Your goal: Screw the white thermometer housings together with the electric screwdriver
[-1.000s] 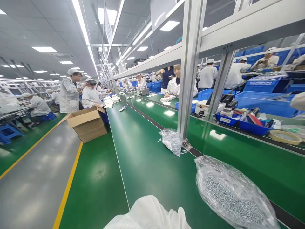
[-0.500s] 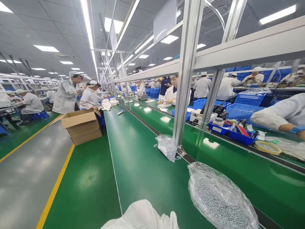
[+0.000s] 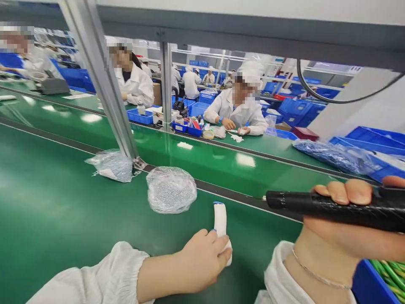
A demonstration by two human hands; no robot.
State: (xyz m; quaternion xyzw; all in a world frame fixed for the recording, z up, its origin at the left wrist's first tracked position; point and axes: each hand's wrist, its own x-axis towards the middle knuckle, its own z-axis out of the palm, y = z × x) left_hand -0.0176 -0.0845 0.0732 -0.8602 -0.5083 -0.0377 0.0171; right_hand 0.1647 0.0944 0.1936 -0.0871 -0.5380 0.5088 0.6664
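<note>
My left hand (image 3: 202,259) lies low in the middle of the green belt (image 3: 47,202), fingers closed round the near end of a small white oblong part (image 3: 220,218) with a blue tip. At the right, my right hand (image 3: 351,223) grips a black electric screwdriver (image 3: 303,202) held level, its thin bit pointing left just above the belt's far edge. Two clear plastic bags of small metal screws rest beyond my left hand: one rounded (image 3: 171,190), one by the metal post (image 3: 111,164).
A slanted metal post (image 3: 104,93) rises from the belt at left. A blue bin (image 3: 379,278) with green pieces sits at the lower right corner. Across a second green table (image 3: 221,156), workers in white coats sit among blue trays. A long blue plastic bag (image 3: 335,154) lies at right.
The view has swung right from the aisle down onto the belt. Both my hands have come into view, the left on the white part, the right on the screwdriver.
</note>
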